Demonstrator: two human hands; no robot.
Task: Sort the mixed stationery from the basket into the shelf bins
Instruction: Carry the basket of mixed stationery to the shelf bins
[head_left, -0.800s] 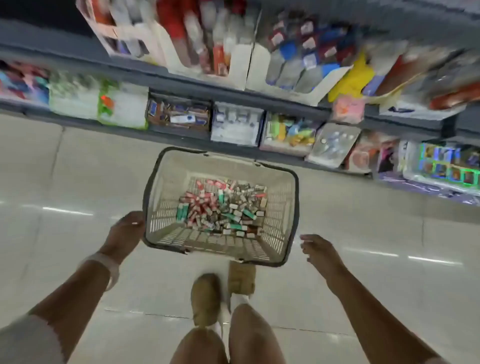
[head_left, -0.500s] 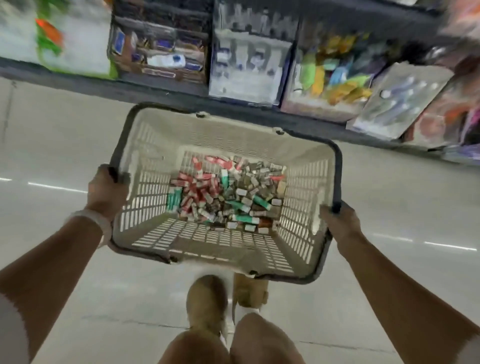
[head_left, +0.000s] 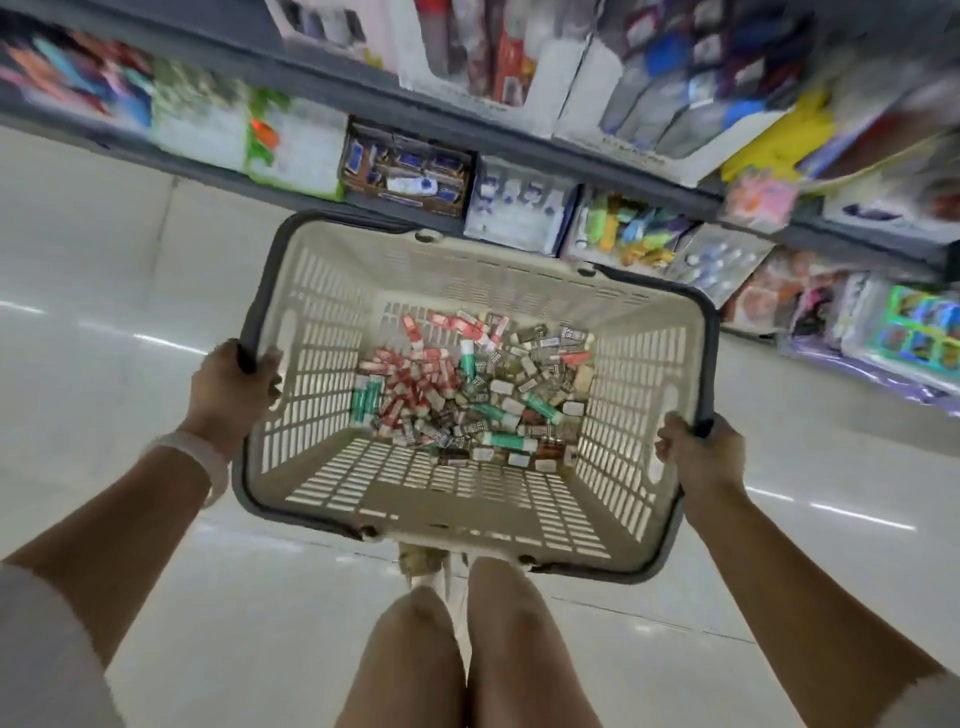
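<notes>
A beige slatted basket (head_left: 322, 322) with a dark grey rim hangs in the air in front of me. My left hand (head_left: 228, 389) grips its left rim and my right hand (head_left: 698, 457) grips its right rim. On the basket floor lies a heap of mixed stationery (head_left: 467, 395): several small red, green, white and brown packs. Beyond the basket, low shelf bins (head_left: 405, 169) hold boxed goods; the view there is blurred.
The shelf unit (head_left: 467, 119) runs across the top, with taller white display boxes on an upper level and coloured packs at the right. A pale glossy tiled floor (head_left: 104, 312) lies below. My legs and shoes (head_left: 426, 566) show under the basket.
Both hands closed on the basket's rims and lifted it off the floor. The camera dipped toward the basket and shelf, then rose back, so more of the shelf shows now.
</notes>
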